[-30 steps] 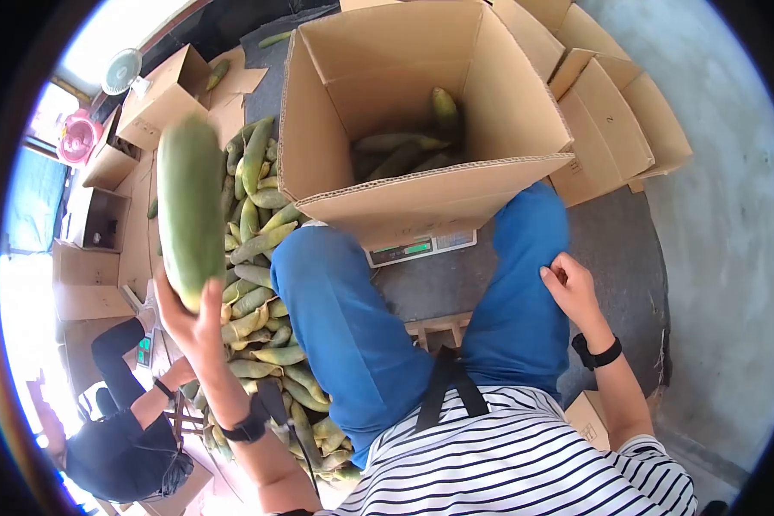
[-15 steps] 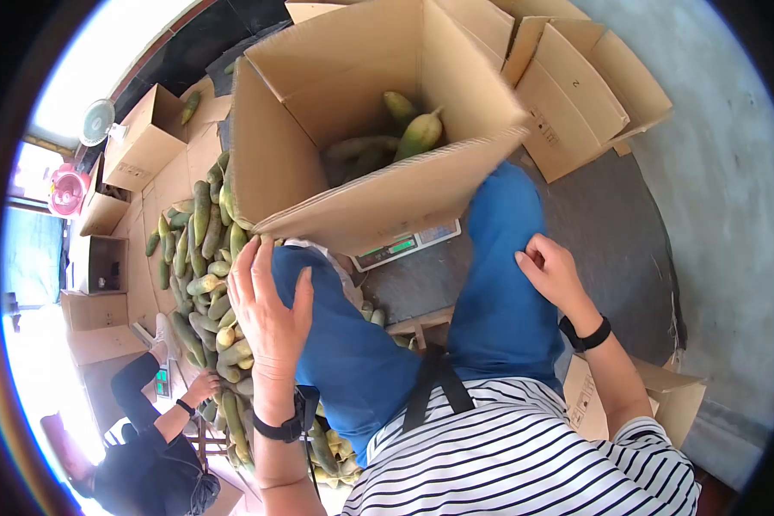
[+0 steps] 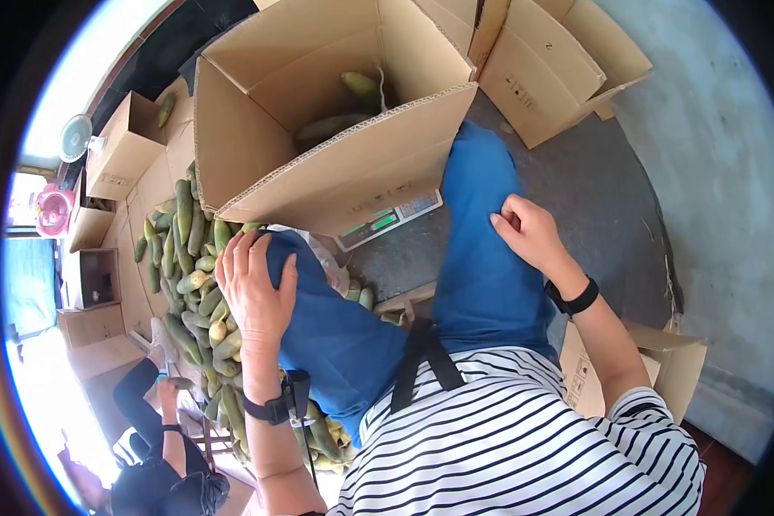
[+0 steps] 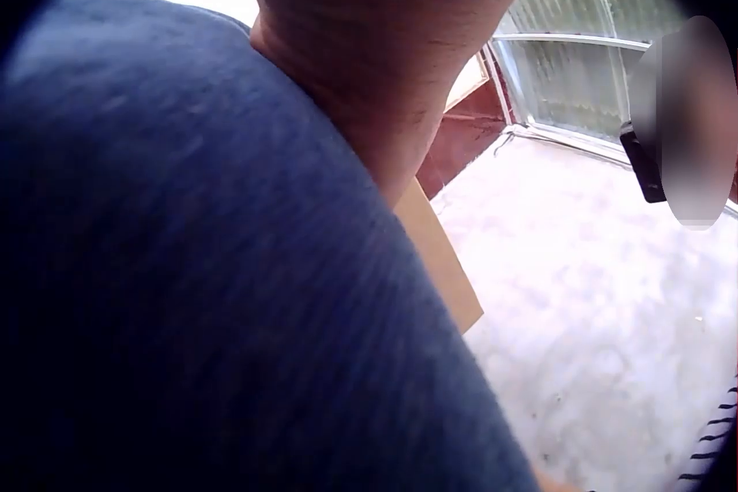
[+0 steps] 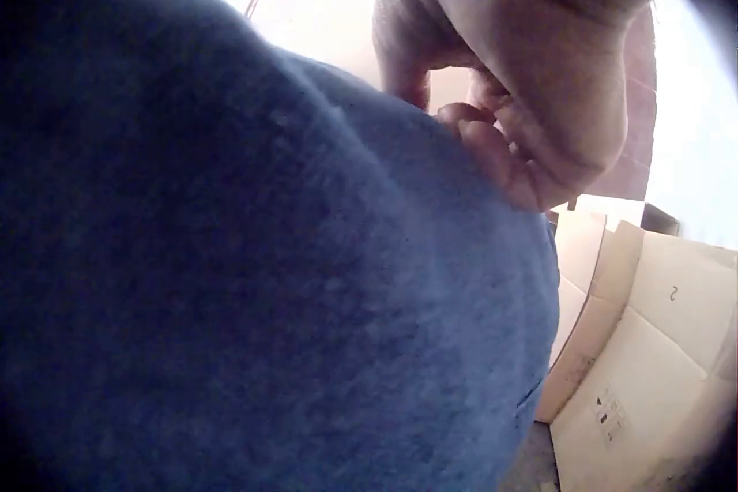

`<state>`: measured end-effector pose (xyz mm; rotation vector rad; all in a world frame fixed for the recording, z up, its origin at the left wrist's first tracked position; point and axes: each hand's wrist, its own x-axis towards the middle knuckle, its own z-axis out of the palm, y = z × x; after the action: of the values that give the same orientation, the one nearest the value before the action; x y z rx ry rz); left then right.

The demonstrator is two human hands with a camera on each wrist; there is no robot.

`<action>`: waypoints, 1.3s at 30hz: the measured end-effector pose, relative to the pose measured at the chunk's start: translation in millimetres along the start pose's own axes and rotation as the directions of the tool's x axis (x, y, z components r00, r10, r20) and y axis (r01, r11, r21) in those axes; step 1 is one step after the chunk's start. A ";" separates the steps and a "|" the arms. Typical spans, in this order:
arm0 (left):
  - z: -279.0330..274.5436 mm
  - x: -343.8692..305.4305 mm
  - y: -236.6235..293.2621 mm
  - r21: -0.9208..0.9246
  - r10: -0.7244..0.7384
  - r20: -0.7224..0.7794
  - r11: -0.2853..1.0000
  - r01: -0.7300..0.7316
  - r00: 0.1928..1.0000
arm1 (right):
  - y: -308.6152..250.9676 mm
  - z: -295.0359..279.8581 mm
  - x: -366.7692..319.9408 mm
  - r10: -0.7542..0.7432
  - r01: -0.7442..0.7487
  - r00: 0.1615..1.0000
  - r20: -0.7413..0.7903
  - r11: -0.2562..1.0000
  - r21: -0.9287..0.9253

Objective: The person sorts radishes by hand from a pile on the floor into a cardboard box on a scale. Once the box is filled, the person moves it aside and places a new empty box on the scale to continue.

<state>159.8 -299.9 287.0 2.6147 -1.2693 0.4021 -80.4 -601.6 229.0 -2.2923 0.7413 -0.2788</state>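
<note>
My left hand rests on the left knee of the blue trousers, fingers extended and nothing held. Over the right thigh lies my right hand, its fingers loosely curled and holding nothing; the right wrist view shows them against the blue cloth. In front of the knees, a tall open cardboard box stands on a scale with a lit green display. Inside it are a green-yellow cucumber and darker ones; the front wall hides part of the contents.
A heap of large cucumbers spreads left of my knee. Open cardboard boxes stand at the upper right beside a grey wall. At lower left another person sits holding a cucumber. A fan stands at upper left.
My left hand lifted a large cucumber, which then showed inside the box; the emptied hand came down onto my knee. The right hand stayed on the thigh. The head view shifted.
</note>
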 end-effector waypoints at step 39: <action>0.6 -2.0 -0.1 0.006 0.001 -0.026 1.000 -0.001 1.000 | 9.7 -34.0 -32.4 -0.051 -0.482 0.809 0.585 0.511 0.711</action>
<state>158.8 -298.5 285.8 2.6049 -1.2631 0.4398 -124.2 -607.4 247.6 -1.1866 0.4329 0.1468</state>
